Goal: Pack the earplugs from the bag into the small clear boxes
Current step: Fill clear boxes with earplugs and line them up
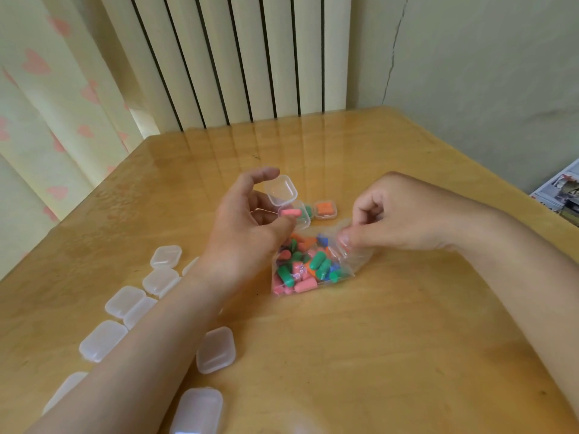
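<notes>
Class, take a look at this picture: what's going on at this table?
A person is packing earplugs at a wooden table. Their left hand holds an open clear box with a pink earplug in it. Their right hand pinches the mouth of the bag, which lies on the table holding mixed-colour earplugs. A closed box of orange earplugs sits just beyond, and the empty boxes lie at the left.

The left forearm [141,333], lower left of the frame, and the right forearm [517,261], at the right edge, are bare. The left hand [247,227] and right hand [398,214] are bare too, with short, plain fingernails.
</notes>
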Demonstrator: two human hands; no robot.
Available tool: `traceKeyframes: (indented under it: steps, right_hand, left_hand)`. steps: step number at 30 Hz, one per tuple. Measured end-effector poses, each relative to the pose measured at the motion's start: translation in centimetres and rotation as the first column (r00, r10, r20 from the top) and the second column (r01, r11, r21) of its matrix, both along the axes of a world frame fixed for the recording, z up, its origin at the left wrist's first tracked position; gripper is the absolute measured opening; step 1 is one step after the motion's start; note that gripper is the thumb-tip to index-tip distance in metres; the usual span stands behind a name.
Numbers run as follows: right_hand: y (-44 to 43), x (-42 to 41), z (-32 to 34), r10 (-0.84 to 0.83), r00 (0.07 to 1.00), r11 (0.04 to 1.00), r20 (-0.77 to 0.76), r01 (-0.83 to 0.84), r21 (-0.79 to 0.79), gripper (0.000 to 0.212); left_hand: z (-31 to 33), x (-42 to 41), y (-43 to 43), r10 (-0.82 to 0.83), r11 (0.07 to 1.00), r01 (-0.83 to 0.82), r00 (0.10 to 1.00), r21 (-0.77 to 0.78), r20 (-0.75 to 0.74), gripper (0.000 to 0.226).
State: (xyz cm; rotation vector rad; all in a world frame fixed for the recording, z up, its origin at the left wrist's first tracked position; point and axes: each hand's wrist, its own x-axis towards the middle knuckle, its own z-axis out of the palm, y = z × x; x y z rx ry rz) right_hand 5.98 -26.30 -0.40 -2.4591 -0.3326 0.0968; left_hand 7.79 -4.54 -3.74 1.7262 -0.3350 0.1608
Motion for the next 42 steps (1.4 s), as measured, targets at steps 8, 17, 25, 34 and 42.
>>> traceKeyframes:
  steps: [8,17,25,34,42]
  right_hand:
    - [1.5,-0.3,-1.3,0.087,0.992,0.996,-0.096,-0.085,0.024,0.02]
    - [2.0,0.3,-2.0,0.129,0.99,0.987,-0.056,-0.123,0.107,0.028]
    - [2.1,0.2,-2.3,0.173,0.981,0.985,-0.091,-0.172,0.015,0.01]
    - [1.4,-0.1,-1.1,0.136,0.987,0.981,-0.083,-0.122,0.151,0.019]
    - [0.7,0.9,-0.7,-0.133,0.959,0.923,0.251,0.028,0.385,0.02]
  left_hand:
    - [0.3,-0.5,-0.3,-0.024,1.0,0.024,0.997,0.005,-0.078,0.046]
    - [0.2,-0.4,-0.3,0.002,1.0,0.0,0.996,0.023,-0.094,0.048]
    - [0.1,-0.4,-0.5,0.002,0.999,0.002,0.995,0.032,-0.095,0.048]
    - [0.2,-0.3,-0.4,0.004,0.998,0.001,0.996,0.056,-0.094,0.05]
    - [0.3,-0.5,-0.4,-0.019,0.999,0.024,0.993,0.044,-0.115,0.051]
